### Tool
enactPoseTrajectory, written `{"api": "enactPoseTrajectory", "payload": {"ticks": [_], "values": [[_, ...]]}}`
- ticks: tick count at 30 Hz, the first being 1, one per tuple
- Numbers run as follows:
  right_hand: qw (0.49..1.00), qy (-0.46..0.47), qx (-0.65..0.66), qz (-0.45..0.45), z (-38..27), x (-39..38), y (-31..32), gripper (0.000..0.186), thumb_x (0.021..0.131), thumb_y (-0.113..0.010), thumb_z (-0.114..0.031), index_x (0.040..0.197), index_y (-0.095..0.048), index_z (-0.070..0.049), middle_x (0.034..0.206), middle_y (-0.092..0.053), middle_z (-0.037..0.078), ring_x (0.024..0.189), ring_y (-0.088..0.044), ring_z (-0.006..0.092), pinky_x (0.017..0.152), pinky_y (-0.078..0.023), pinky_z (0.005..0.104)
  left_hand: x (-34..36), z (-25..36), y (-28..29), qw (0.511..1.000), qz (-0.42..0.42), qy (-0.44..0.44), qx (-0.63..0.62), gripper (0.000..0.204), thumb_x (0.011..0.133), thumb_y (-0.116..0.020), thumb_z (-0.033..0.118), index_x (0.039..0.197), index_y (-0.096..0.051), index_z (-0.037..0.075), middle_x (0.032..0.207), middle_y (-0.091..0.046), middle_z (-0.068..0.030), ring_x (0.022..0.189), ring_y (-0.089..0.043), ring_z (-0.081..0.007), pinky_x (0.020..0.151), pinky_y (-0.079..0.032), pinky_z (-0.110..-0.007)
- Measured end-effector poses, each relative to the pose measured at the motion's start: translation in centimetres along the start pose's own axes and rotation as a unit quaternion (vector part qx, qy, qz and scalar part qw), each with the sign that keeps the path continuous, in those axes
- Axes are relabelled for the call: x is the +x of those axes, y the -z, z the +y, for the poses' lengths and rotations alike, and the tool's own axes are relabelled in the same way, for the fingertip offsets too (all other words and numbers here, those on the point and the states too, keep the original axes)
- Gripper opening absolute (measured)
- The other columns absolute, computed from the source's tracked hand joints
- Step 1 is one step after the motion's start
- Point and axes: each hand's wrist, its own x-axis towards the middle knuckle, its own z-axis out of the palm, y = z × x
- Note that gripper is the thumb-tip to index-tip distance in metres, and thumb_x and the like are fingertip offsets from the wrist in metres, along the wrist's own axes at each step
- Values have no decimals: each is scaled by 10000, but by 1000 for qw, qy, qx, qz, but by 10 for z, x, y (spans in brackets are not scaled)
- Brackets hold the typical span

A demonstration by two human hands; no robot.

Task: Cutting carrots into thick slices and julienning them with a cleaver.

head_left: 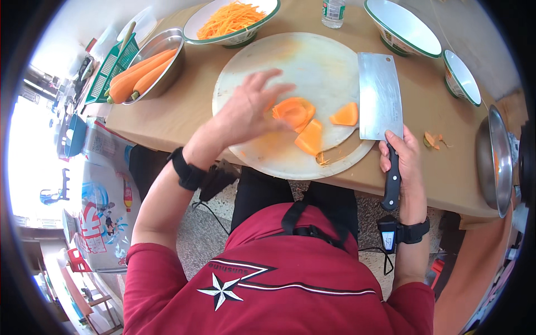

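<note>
My left hand (245, 109) hovers over the round white cutting board (290, 61), its fingers spread, beside a stack of orange carrot slices (296, 109). Two thick cut pieces lie to the right, a larger one (310, 137) and a smaller one (344, 114), with thin shreds (322, 158) below. My right hand (403, 153) grips the black handle of a wide cleaver (378, 92), whose blade is at the board's right edge. Part of the stack is hidden behind my left hand.
Brown table (430, 178); bowl of shredded carrot (229, 22); steel bowl with whole carrots (139, 75); green basket (109, 81); plastic bottle (333, 12); large white bowl (405, 25); small white bowl (460, 75); steel bowl (491, 156) at right; orange peel (430, 140) beside the board.
</note>
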Motion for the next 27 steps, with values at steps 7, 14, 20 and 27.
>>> {"api": "enactPoseTrajectory", "payload": {"ticks": [7, 14, 20, 27], "values": [[1000, 0, 30, -9, -1, -2, 3, 234, 961, -535, -162, 1149, -485, -30, 683, -537, 70, 399, -477, 121, 360, -386, 241, -2, 20, -18, 984, -105, -145, 16, 516, 809, -720, 340, 1295, -584, 235, 1393, -442, -114, 1294, -398, -376, 1070, -337, -484], [998, 24, 58, -20, 3, -3, 4, 251, 960, -536, -164, 1162, -483, -25, 684, -536, 71, 408, -478, 116, 370, -391, 234, 22, 0, -25, 988, -100, -120, 6, 458, 859, -671, 267, 1306, -583, 217, 1336, -485, -148, 1239, -447, -353, 1040, -384, -458], [998, 25, 59, -25, 4, -1, 2, 260, 959, -538, -162, 1162, -479, -9, 687, -532, 72, 409, -469, 110, 369, -390, 227, 53, -20, -21, 985, -97, -48, 134, 472, 910, -621, 330, 1361, -529, 226, 1401, -444, -162, 1290, -421, -357, 1047, -389, -456], [998, 29, 55, -22, 4, -3, 5, 250, 959, -540, -156, 1149, -486, -2, 687, -530, 76, 413, -474, 112, 365, -395, 226, 59, 11, 7, 978, -182, 37, 95, 445, 881, -653, 220, 1315, -554, 216, 1274, -539, -140, 1175, -524, -332, 958, -463, -433]]}}
